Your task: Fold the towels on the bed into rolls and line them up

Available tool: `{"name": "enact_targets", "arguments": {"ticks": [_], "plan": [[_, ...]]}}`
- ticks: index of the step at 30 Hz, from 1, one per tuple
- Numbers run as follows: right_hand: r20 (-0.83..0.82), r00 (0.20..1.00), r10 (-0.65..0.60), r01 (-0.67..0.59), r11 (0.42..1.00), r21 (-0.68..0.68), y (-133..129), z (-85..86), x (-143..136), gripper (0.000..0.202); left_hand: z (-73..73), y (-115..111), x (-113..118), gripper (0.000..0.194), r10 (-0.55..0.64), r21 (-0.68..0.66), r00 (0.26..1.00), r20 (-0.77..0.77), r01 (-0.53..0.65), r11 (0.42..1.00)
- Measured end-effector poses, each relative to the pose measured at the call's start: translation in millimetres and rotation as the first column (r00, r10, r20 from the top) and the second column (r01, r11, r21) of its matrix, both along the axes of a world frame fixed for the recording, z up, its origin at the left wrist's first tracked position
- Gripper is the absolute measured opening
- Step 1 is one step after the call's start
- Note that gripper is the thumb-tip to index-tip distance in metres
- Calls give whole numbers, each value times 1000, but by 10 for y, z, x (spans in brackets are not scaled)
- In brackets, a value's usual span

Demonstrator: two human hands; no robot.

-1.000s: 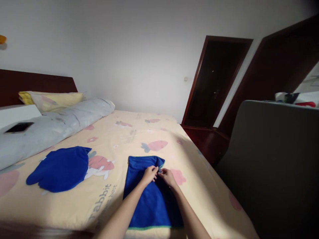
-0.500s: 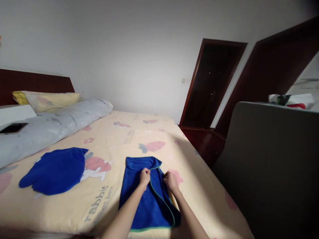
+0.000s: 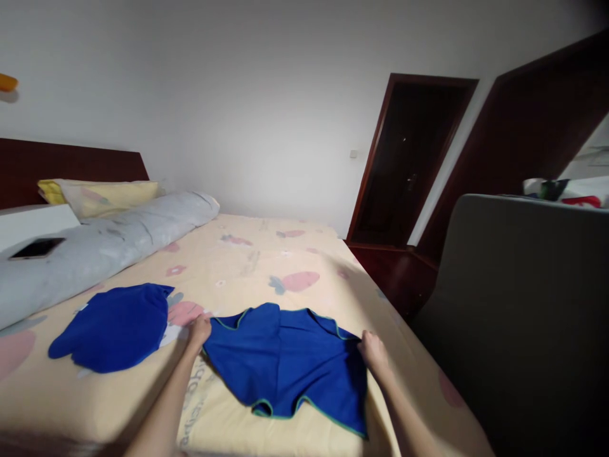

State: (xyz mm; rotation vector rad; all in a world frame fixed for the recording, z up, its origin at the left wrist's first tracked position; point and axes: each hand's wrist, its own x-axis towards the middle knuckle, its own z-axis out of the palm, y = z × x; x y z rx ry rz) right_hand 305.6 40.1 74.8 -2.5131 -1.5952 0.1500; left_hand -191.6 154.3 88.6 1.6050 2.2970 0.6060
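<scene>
A blue cloth (image 3: 285, 355) with green edging is spread wide between my two hands over the near part of the bed. My left hand (image 3: 200, 331) is closed on its upper left corner. At the opposite side my right hand (image 3: 373, 350) grips the upper right corner. Creases run through the cloth, and its lower edge curls near the middle. Left of my left hand a second blue cloth (image 3: 117, 327) lies in a rumpled flat heap, touched by neither hand.
The bed (image 3: 247, 266) has a pale sheet with carrot and rabbit prints. A rolled grey quilt (image 3: 143, 222), a phone (image 3: 38, 248) and a yellow pillow (image 3: 114, 197) lie toward the headboard (image 3: 71, 162). A dark grey panel (image 3: 523, 304) stands right of the bed.
My hands have moved apart, left hand leftward and right hand rightward. The green-edged cloth, folded narrow before, is now opened out wide. The view has shifted slightly.
</scene>
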Motion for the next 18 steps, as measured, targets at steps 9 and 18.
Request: {"name": "enact_targets", "arguments": {"ticks": [9, 18], "plan": [[68, 998, -15, 13, 999, 30, -106, 25, 315, 32, 20, -199, -75, 28, -168, -95, 957, -235, 149, 984], [-68, 997, -44, 49, 997, 63, 369, -192, -29, 37, -163, -235, 713, 36, -308, 21, 909, -282, 327, 945]]}}
